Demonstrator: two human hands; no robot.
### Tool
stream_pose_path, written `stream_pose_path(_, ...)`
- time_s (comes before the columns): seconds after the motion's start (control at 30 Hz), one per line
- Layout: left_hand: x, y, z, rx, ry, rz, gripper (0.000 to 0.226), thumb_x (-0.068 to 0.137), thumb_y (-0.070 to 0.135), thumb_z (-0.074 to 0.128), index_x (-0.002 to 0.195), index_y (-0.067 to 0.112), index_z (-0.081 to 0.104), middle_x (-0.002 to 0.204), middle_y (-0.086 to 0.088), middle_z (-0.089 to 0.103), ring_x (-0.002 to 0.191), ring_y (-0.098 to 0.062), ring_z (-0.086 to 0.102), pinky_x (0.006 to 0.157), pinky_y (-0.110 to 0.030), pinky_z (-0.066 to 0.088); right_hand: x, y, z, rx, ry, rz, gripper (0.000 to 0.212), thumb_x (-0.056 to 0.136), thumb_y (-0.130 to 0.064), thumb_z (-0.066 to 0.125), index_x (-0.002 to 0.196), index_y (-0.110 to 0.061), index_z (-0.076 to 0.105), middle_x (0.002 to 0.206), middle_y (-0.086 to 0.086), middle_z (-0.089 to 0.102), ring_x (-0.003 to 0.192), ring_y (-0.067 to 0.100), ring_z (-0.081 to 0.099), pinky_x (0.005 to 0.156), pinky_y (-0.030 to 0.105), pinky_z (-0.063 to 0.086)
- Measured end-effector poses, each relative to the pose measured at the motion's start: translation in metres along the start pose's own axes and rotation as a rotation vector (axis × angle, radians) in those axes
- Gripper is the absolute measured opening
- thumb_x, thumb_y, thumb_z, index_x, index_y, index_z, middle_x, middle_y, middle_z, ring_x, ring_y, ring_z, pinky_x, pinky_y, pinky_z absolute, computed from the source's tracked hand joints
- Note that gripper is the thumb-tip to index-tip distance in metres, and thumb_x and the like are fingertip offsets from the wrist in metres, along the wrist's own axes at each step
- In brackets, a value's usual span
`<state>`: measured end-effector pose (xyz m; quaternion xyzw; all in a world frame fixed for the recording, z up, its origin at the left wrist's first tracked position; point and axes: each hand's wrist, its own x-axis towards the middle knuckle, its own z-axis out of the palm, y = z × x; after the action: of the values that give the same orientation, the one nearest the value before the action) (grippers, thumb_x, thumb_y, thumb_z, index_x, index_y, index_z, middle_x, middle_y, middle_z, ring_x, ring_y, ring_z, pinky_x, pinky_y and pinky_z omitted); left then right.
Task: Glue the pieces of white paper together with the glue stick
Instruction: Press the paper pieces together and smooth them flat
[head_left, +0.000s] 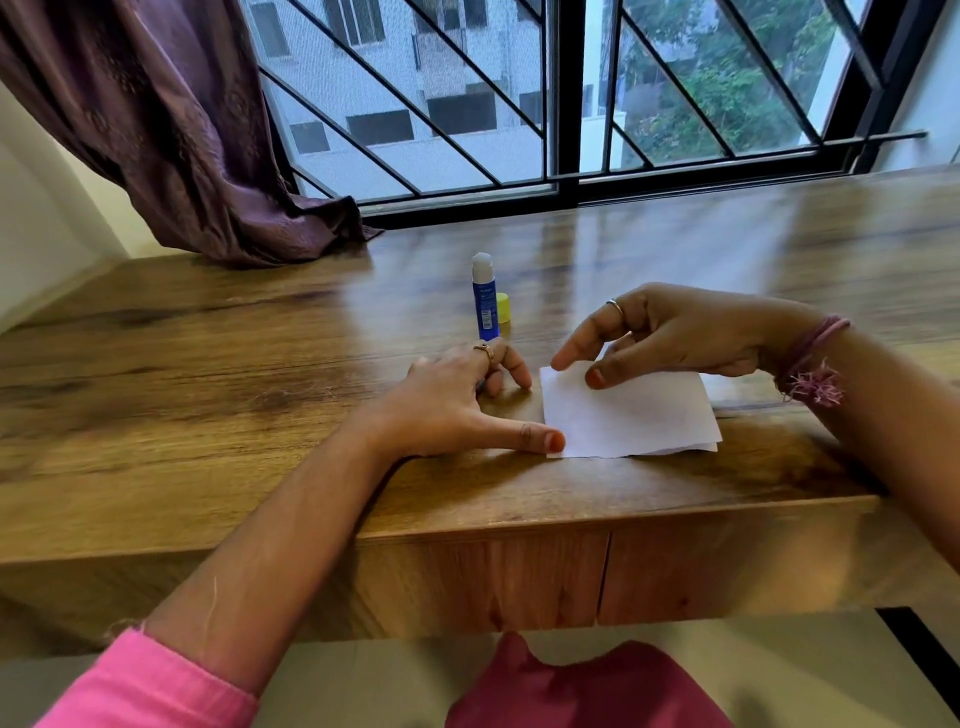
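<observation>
Two pieces of white paper (631, 415) lie stacked on the wooden desk (208, 364), the lower one peeking out at the front right corner. My right hand (675, 338) holds the far left corner of the top sheet between thumb and forefinger. My left hand (457, 400) rests flat on the desk, its thumb tip pressing the stack's near left corner. A blue glue stick (484, 299) stands upright and uncapped behind my left hand. Its yellow cap (503, 307) lies just right of it.
A purple curtain (182, 130) hangs at the back left and drapes onto the desk. A barred window (545, 93) runs along the desk's far edge. The desk's front edge with drawer fronts (493, 577) lies just below the paper.
</observation>
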<state>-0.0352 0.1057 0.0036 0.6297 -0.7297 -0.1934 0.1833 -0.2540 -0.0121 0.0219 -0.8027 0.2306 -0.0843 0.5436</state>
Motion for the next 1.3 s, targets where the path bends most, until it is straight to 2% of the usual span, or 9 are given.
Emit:
stream_pose_path(0.1, -0.001, 0.001, 0.000, 0.011, -0.003, -0.006, 0.060, 0.052, 0.074, 0.067, 0.098, 0.038, 0.053, 0.094, 0.005, 0.054, 0.085, -0.009, 0.050, 0.070, -0.028, 0.035, 0.000, 0.000, 0.000, 0.006, 0.013, 0.006, 0.030, 0.081, -0.009, 0.067, 0.109, -0.017, 0.070, 0.101, 0.004, 0.072, 0.081, 0.017, 0.071, 0.060, 0.024, 0.056)
stream_pose_path(0.2, -0.001, 0.002, 0.000, 0.006, -0.009, -0.012, 0.059, 0.052, 0.075, 0.067, 0.096, 0.038, 0.053, 0.089, 0.007, 0.051, 0.083, -0.009, 0.049, 0.069, -0.029, 0.033, -0.001, 0.000, 0.000, 0.020, 0.015, 0.014, 0.033, 0.077, -0.014, 0.070, 0.110, -0.017, 0.069, 0.098, 0.001, 0.072, 0.079, 0.015, 0.071, 0.057, 0.022, 0.055)
stream_pose_path(0.33, 0.000, 0.002, 0.000, -0.006, -0.016, -0.012, 0.061, 0.049, 0.077, 0.065, 0.093, 0.037, 0.052, 0.086, 0.009, 0.049, 0.077, -0.008, 0.046, 0.067, -0.030, 0.032, -0.002, 0.000, -0.001, 0.018, 0.013, 0.007, 0.037, 0.073, -0.019, 0.073, 0.110, -0.019, 0.068, 0.099, 0.000, 0.071, 0.083, 0.015, 0.070, 0.064, 0.024, 0.057)
stream_pose_path(0.47, 0.000, 0.002, 0.002, -0.014, 0.001, -0.015, 0.064, 0.045, 0.080, 0.064, 0.090, 0.036, 0.053, 0.082, 0.012, 0.048, 0.075, -0.007, 0.046, 0.068, -0.030, 0.032, -0.003, 0.001, -0.004, 0.094, 0.022, -0.024, 0.034, 0.075, -0.011, 0.071, 0.109, -0.016, 0.069, 0.097, 0.001, 0.071, 0.082, 0.008, 0.069, 0.065, 0.015, 0.053)
stream_pose_path(0.7, 0.000, 0.002, 0.002, -0.012, -0.004, -0.033, 0.066, 0.043, 0.081, 0.063, 0.089, 0.035, 0.053, 0.084, 0.012, 0.049, 0.076, -0.006, 0.045, 0.069, -0.032, 0.032, -0.002, 0.002, -0.008, 0.150, 0.056, -0.027, 0.037, 0.076, 0.000, 0.068, 0.112, -0.009, 0.066, 0.102, 0.012, 0.072, 0.086, 0.013, 0.071, 0.067, 0.018, 0.055)
stream_pose_path(0.8, 0.000, 0.002, 0.002, -0.011, -0.010, -0.036, 0.066, 0.043, 0.081, 0.062, 0.089, 0.035, 0.053, 0.086, 0.011, 0.050, 0.076, -0.005, 0.045, 0.069, -0.031, 0.032, -0.002, 0.003, -0.008, 0.165, 0.077, -0.020, 0.036, 0.072, -0.001, 0.072, 0.107, -0.010, 0.069, 0.100, 0.012, 0.073, 0.086, 0.017, 0.071, 0.067, 0.020, 0.056)
stream_pose_path(0.93, 0.000, 0.002, 0.002, -0.015, -0.011, -0.036, 0.065, 0.044, 0.081, 0.063, 0.089, 0.035, 0.054, 0.085, 0.011, 0.049, 0.075, -0.005, 0.045, 0.068, -0.031, 0.032, -0.001, 0.002, -0.007, 0.140, 0.105, 0.003, 0.036, 0.069, -0.005, 0.077, 0.103, -0.013, 0.071, 0.097, 0.013, 0.074, 0.081, 0.020, 0.073, 0.059, 0.025, 0.057)
stream_pose_path(1.1, 0.001, 0.001, 0.002, -0.017, -0.026, -0.040, 0.061, 0.047, 0.079, 0.065, 0.088, 0.036, 0.053, 0.085, 0.011, 0.049, 0.075, -0.006, 0.044, 0.068, -0.031, 0.032, -0.003, 0.000, -0.006, 0.095, 0.147, -0.023, 0.035, 0.066, -0.009, 0.079, 0.100, -0.015, 0.073, 0.094, 0.013, 0.075, 0.083, 0.022, 0.073, 0.063, 0.025, 0.057)
stream_pose_path(1.3, 0.001, 0.000, 0.002, -0.008, -0.024, -0.037, 0.061, 0.047, 0.080, 0.065, 0.088, 0.036, 0.054, 0.087, 0.010, 0.050, 0.077, -0.006, 0.045, 0.068, -0.031, 0.031, -0.011, -0.005, -0.006, -0.023, 0.221, -0.043, 0.036, 0.062, -0.023, 0.082, 0.096, -0.019, 0.074, 0.091, 0.008, 0.076, 0.081, 0.022, 0.073, 0.061, 0.024, 0.057)
